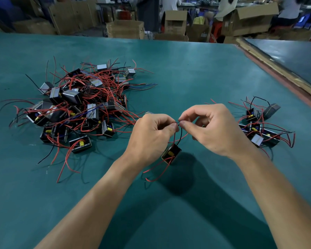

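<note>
A small black transformer (171, 153) with a yellow part hangs just above the green table (187, 78), dangling by its wires. My left hand (151, 135) and my right hand (214, 130) meet fingertip to fingertip above it, both pinching the end of its thin black wire (181, 131). Red wires (156, 174) trail from the transformer down onto the table towards me.
A large tangled pile of similar transformers with red and black wires (79, 105) lies to the left. A smaller group (260, 128) sits to the right. The table's right edge (285, 81) runs diagonally. Cardboard boxes (125, 29) and people stand beyond the far edge.
</note>
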{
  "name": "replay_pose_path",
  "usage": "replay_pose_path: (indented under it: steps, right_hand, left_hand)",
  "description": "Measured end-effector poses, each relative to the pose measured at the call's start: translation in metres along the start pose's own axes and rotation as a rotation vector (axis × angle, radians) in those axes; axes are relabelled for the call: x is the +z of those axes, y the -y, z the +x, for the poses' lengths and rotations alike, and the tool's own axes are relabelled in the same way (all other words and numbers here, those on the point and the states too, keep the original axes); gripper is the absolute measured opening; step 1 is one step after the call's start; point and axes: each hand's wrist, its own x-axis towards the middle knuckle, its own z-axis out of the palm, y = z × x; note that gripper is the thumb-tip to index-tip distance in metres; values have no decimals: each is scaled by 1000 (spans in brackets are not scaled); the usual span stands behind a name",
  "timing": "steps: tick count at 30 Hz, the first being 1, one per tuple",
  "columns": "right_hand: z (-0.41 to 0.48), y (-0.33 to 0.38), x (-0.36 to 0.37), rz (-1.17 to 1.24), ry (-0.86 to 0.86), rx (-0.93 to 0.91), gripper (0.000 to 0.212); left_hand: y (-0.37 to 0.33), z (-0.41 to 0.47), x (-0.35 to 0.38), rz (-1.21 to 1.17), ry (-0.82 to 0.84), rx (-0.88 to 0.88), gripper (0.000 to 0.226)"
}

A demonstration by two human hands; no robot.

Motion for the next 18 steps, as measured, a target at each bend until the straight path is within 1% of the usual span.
replay_pose_path:
  steps: [5, 9, 12, 15, 17, 18]
  right_hand:
    - [1, -5, 0, -38, 107, 73, 24]
    - [1, -4, 3, -11, 166, 193, 26]
    - [2, 0, 3, 131, 196, 363, 27]
    - [3, 4, 2, 295, 259, 552, 28]
    - [4, 4, -2, 374, 296, 617, 30]
    - [4, 4, -4, 395, 290, 619, 29]
  left_hand:
    - [1, -3, 3, 144, -43, 159, 18]
    - [2, -2, 0, 304, -68, 344, 20]
    - [3, -2, 0, 438, -74, 439, 29]
    - [3, -4, 1, 497, -82, 487, 31]
    - [4, -3, 3, 496, -91, 487, 29]
    - [5, -3, 3, 474, -95, 470, 27]
